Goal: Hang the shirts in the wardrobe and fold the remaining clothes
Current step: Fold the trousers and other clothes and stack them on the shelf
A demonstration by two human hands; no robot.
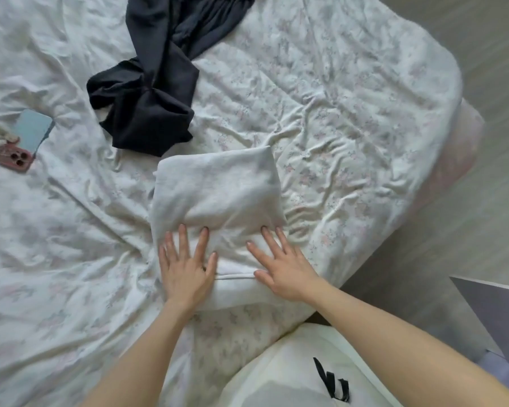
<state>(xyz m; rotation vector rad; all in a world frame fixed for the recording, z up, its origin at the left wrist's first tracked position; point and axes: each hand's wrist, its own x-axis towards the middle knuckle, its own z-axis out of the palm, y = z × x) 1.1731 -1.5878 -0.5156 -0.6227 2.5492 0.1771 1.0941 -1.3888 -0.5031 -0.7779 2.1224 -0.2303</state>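
Nearest the camera, the person's white top (291, 374) w/ a black ribbon (332, 383) fills the bottom edge, bare forearms reaching fwd over the bed (350, 118). Left hand (185, 265) lies flat on the near-left part of a folded white garment (218, 195), fingers (202, 242) straight and spread, gripping nothing, just pressing down. Right hand (282, 265) does the same on the near-right part, fingers straight and splayed, palm down, nothing held. The white garment sits as a rough rectangle on the floral sheet, near the bed's near edge, approx. centre of view. Beyond it, just apart, a dark garment (153, 92) lies crumpled and unfolded, trailing to the far edge. Far left, a pink-cased phone (15, 158) rests beside a pale blue flat item (34, 129). At right, wood floor (488, 69) and a grey panel corner (497, 312).
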